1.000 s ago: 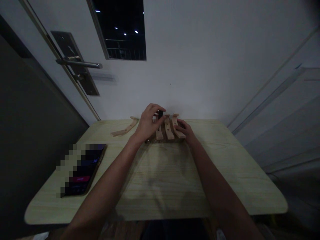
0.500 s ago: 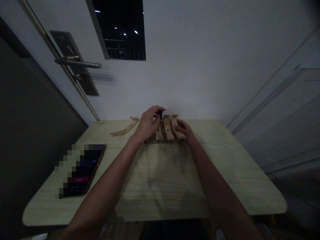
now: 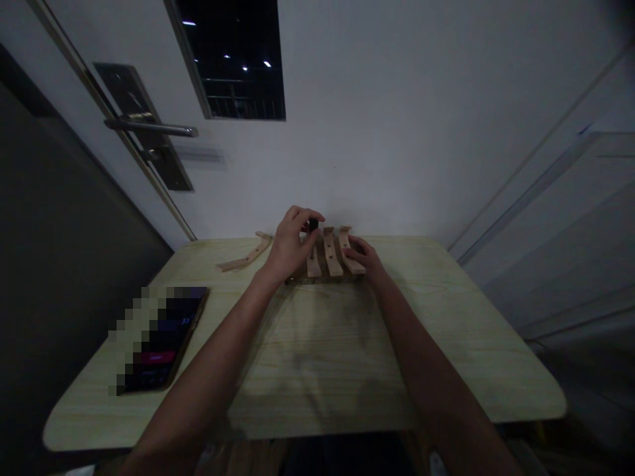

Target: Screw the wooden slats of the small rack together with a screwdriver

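My left hand (image 3: 289, 246) pinches a small black object (image 3: 313, 225), too dark to name, between thumb and fingers. Just below it lies a bent wooden piece with holes (image 3: 312, 264), partly covered by that hand. Two more such pieces stand side by side to its right, a middle one (image 3: 333, 256) and a right-hand one (image 3: 351, 259). All three rest across a dark brown base (image 3: 325, 280). My right hand (image 3: 366, 256) is closed at the base's right end, its thumb on the right-hand wooden piece; the other fingertips are partly hidden.
Another bent wooden piece (image 3: 245, 256) lies on the light wood-grain table (image 3: 327, 357), left of my left hand. A phone or tablet (image 3: 171, 337) with a lit screen is at the table's left. Behind stands a white door (image 3: 377, 132) with a metal handle (image 3: 153, 127).
My left hand has lifted slightly with the black object, away from the wooden piece below. My right hand keeps its hold. The whole view has shifted a little.
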A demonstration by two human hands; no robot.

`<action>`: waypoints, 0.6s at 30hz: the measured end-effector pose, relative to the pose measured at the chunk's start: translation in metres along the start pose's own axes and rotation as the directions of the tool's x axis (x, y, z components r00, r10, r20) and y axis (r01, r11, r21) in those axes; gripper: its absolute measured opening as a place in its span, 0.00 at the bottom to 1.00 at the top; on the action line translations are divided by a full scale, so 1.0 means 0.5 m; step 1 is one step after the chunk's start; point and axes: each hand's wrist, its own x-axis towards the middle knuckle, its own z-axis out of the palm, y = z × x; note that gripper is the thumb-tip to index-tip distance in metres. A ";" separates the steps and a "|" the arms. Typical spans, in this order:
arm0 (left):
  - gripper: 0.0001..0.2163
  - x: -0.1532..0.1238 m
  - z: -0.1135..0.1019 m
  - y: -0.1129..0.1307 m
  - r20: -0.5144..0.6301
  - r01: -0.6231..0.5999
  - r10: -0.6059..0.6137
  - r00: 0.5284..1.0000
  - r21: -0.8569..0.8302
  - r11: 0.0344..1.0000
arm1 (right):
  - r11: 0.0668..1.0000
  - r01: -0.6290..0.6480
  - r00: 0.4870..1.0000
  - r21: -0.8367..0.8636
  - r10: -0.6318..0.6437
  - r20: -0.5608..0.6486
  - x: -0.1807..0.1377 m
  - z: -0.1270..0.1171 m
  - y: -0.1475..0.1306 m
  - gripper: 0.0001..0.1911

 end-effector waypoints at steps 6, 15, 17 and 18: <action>0.17 -0.001 -0.001 0.007 0.053 0.000 0.002 0.999 -0.037 0.999 | 1.000 -0.020 1.000 -0.014 0.020 0.011 -0.001 -0.002 -0.004 0.30; 0.10 0.001 0.000 0.011 -0.002 0.019 -0.019 1.000 -0.004 1.000 | 1.000 -0.014 1.000 0.018 0.014 0.017 0.001 0.000 0.003 0.28; 0.10 0.001 0.002 0.006 -0.040 0.016 -0.016 0.999 0.011 1.000 | 1.000 -0.005 1.000 0.013 0.005 0.012 0.001 0.001 0.001 0.28; 0.11 0.001 0.002 0.003 -0.052 0.018 -0.017 0.999 0.018 1.000 | 1.000 0.000 1.000 0.011 -0.001 0.012 0.001 0.001 -0.001 0.28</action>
